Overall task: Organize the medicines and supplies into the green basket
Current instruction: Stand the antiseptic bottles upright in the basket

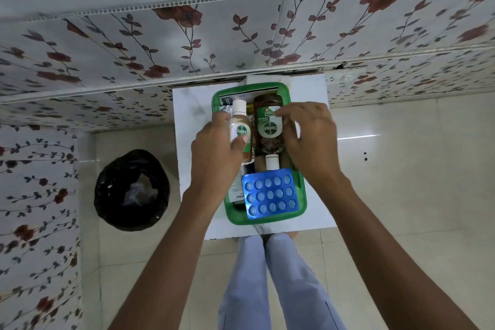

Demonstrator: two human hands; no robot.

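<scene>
off to the far left there's a round bin lined with a black plastic bag point(131, 190) sitting on the pale tiled floor, well clear of the small white square table point(192, 126). on that table sits the green plastic rectangular basket point(302, 195), already pretty full. the person's left hand point(217, 153) is wrapped around a small clear dettol bottle with a white cap and brown liquid point(239, 126), thumb across the label, holding it over the left side of the basket. right next to it, a bigger brown dettol bottle with a white cap point(268, 126) lies flat inside the basket, cap toward the person. the right hand point(308, 136) has its fingertips resting on that bigger bottle's far end, fingers loosely curled, not really clamped on it. at the near end of the basket a blue blister pack of round tablets point(270, 195) lies on top, with a white medicine box point(237, 193) partly tucked under its left edge.
</scene>
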